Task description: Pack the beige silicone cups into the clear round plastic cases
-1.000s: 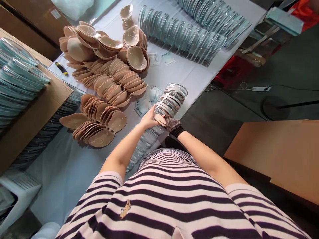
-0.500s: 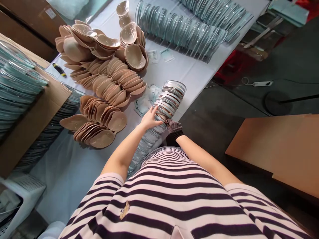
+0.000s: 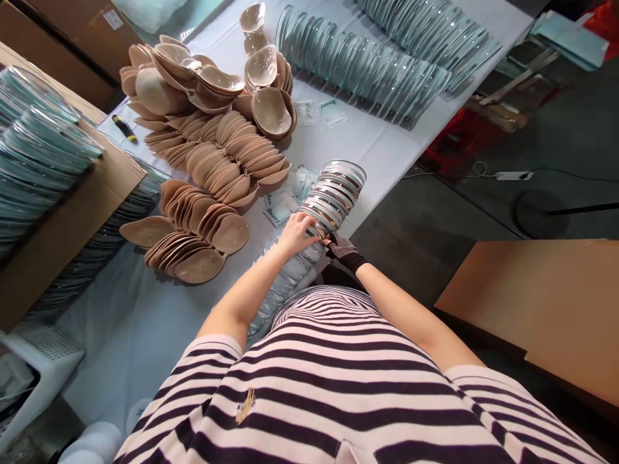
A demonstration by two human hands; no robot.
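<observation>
At the far left a cardboard box [image 3: 72, 219] carries rows of clear plastic shells [image 3: 39, 154], with a small yellow-and-black tool [image 3: 124, 129] just beyond it on the white tabletop [image 3: 145, 322]. Next come the beige silicone cups [image 3: 213, 161], fanned out in overlapping rows and piled loosely (some lie hollow side up). Small printed packets [image 3: 280, 209] lie between those rows and the person's hands. The left hand [image 3: 298, 233] rests with fingers curled over the near end of a tall stack of clear cup-filled shells [image 3: 333, 193], which stands at the tabletop's near edge and leans away from the person. The right hand [image 3: 344, 248], in a dark mesh glove, grips the same stack from its right side. Further back, long rows of empty clear shells [image 3: 367, 64] lie slanted across the tabletop, and at the far right sits a brown board [image 3: 546, 303]
</observation>
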